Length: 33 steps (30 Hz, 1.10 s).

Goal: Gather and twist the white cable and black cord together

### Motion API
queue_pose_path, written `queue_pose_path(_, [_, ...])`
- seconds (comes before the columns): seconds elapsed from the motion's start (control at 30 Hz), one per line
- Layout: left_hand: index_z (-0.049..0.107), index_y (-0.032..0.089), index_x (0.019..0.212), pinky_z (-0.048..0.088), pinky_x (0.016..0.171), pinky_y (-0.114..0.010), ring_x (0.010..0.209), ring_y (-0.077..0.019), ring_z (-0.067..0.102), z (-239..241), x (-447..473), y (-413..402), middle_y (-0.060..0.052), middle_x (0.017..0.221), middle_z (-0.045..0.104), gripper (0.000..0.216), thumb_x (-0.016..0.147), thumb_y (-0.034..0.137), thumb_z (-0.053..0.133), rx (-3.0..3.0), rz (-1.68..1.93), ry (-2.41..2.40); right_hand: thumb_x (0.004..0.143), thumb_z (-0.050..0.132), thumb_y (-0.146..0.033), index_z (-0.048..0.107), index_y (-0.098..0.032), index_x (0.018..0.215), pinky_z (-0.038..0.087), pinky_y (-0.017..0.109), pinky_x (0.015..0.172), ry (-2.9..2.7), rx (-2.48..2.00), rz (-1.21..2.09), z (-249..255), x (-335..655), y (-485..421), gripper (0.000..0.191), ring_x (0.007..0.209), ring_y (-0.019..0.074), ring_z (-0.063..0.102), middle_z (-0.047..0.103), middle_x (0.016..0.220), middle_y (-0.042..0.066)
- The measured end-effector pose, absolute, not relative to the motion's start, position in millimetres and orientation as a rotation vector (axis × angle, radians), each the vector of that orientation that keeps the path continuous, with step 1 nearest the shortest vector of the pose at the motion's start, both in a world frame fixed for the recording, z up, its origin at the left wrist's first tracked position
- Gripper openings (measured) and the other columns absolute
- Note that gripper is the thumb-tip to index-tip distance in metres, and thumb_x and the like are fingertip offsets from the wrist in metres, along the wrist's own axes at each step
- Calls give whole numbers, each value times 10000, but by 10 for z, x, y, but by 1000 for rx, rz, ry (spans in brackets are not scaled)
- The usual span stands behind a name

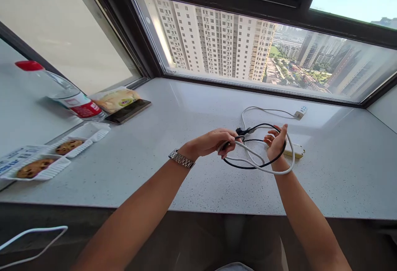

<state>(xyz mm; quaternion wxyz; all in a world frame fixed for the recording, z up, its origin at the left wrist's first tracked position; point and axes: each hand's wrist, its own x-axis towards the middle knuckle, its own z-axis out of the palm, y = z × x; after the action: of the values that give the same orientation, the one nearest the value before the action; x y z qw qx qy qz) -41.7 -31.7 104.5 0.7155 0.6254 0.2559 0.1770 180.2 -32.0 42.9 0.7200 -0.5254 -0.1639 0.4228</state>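
Note:
My left hand (225, 140), with a metal watch on its wrist, is closed around a bunch of a white cable (257, 168) and a black cable (245, 166). Both run in loose loops to the right, above the sill. My right hand (276, 142) is inside these loops, which pass around its wrist; its thumb is up and its fingers are half curled and apart. A black plug (240, 131) shows just beyond my left fingers. Behind my right hand lies a white power strip (296, 151), partly hidden. A white cord stretches to a small white plug block (300, 112).
On the speckled white sill (124, 171), at left, stand a red-capped bottle (83, 103), a packaged bread (116, 98), a dark phone (128, 111) and a plastic tray (60, 167) of cookies. Windows rise behind. A white looped object (34, 230) shows at lower left.

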Motion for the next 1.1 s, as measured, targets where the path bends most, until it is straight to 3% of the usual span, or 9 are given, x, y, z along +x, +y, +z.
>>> queue_pose_path(0.1, [609,104,794,439,471,-242,400,-66,335,1063,-434,-319,22,540,456,314,843,387,483,1386,338,680,952,367,-538,541,-173,853,394,171,346,-215,-1264,1199,367,1870,-253,417,375,72,489,531,616,-41])
queue_pose_path(0.27, [611,107,859,352,405,-211,390,-64,225,1049,-406,-376,60,476,348,571,900,617,358,1473,301,756,932,373,-610,513,-169,1084,505,212,420,-213,-1261,1402,310,1918,-168,487,575,137,632,632,848,61])
queue_pose_path(0.37, [603,113,862,264,372,-198,401,-67,200,998,-388,-396,62,481,319,617,895,657,314,1417,303,710,903,381,-655,486,-167,1107,552,237,484,-245,-1242,1433,280,1906,-24,538,693,174,667,612,859,86])
queue_pose_path(0.47, [599,117,836,199,360,-194,403,-63,174,970,-385,-412,63,487,299,581,906,628,332,1371,281,707,904,297,-689,495,-188,909,540,239,458,-260,-1261,1388,225,1886,196,539,541,145,611,548,678,23])
queue_pose_path(0.57, [595,112,828,161,357,-193,407,-56,140,981,-406,-444,69,502,281,539,917,588,358,1345,290,725,921,211,-682,428,-216,735,456,193,359,-282,-1267,1310,193,1867,398,547,333,82,409,414,503,-67])
queue_pose_path(0.67, [592,110,838,158,363,-194,414,-53,143,988,-459,-463,70,533,274,488,924,547,392,1335,320,728,938,334,-610,372,-224,680,422,157,346,-319,-1228,1248,224,1816,453,466,285,56,327,356,436,-109])
queue_pose_path(0.87, [588,127,889,172,385,-187,443,-53,180,944,-524,-352,66,574,288,395,879,517,523,1359,327,627,853,613,-432,549,-185,777,567,241,581,-638,-1114,1199,349,1545,26,267,525,131,645,610,554,-30])
queue_pose_path(1.0, [594,121,807,156,397,-201,449,-57,168,964,-438,-305,75,548,235,408,869,521,540,1450,254,585,778,669,-511,641,-144,756,554,265,604,-963,-1093,1224,418,1401,-226,369,562,154,661,669,617,29])
queue_pose_path(1.1, [608,122,808,192,417,-209,461,-63,215,1036,-365,-324,58,554,299,405,840,525,575,1594,182,503,755,679,-533,663,-140,737,541,256,630,-1012,-1083,1233,471,1384,-255,394,584,148,663,689,662,42])
